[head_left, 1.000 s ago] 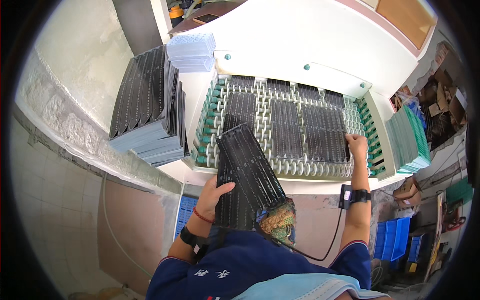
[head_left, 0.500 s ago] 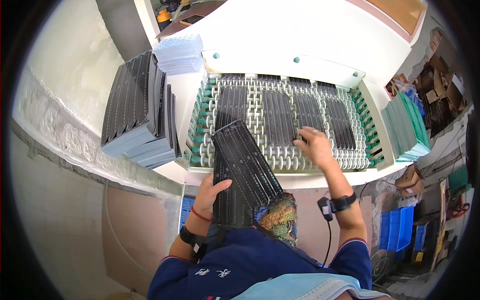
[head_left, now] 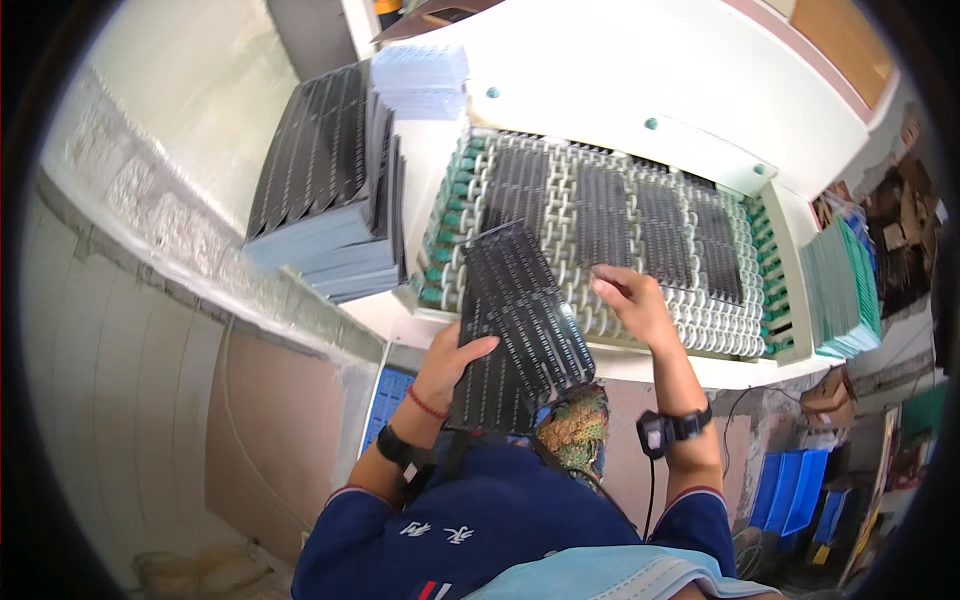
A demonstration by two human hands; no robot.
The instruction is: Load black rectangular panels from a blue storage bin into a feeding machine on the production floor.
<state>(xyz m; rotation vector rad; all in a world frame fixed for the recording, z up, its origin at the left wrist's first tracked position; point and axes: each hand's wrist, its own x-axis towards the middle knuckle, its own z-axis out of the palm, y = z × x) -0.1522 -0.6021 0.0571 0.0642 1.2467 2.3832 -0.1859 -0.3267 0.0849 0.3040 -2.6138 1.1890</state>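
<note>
My left hand [head_left: 458,365] holds black printed circuit panels [head_left: 520,320], thumb on top and fingers hidden beneath. They are fanned, the upper one slanting over the lower, with rows of small pale marks. My right hand [head_left: 635,305] hovers over the near part of the roller conveyor [head_left: 690,320], fingers bent, thumb and forefinger slightly apart, nothing visible between them. Several similar black panels lie in a row on the white wheels, among them one [head_left: 603,215] just beyond my right hand and another [head_left: 717,255] farther right.
A tall stack of black panels [head_left: 320,150] stands at the left, beside a pile of pale blue sheets [head_left: 418,85]. Green-edged sheets [head_left: 840,290] are stacked at the right. A white machine cover [head_left: 600,70] rises behind the rollers. Blue bins [head_left: 790,490] sit lower right.
The view has shifted, so the conveyor appears farther right. Relative to it, my right hand has moved left and back from a panel's near end. The left hand keeps its hold on the panels.
</note>
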